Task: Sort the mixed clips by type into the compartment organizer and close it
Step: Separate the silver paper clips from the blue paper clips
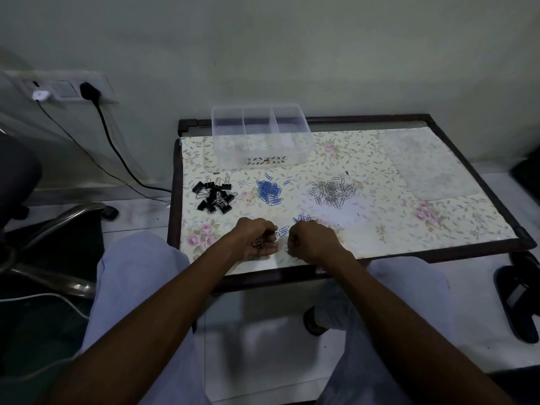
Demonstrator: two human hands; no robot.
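A clear three-compartment organizer (261, 141) stands open at the back of the floral table (365, 223). In front of it lie three sorted heaps: black binder clips (214, 194), blue paper clips (269, 190) and silver paper clips (331, 190). A small mixed bunch of blue and silver clips (302, 220) lies near the front edge. My left hand (258, 236) cups several silver clips in its curled fingers. My right hand (309, 239) pinches a thin silver clip at its fingertips, just left of the mixed bunch.
The organizer's clear lid (423, 162) lies flat at the table's right back. An office chair (43, 217) stands to the left, with cables running to a wall socket (87, 90). A dark sandal (520, 299) lies on the floor at right.
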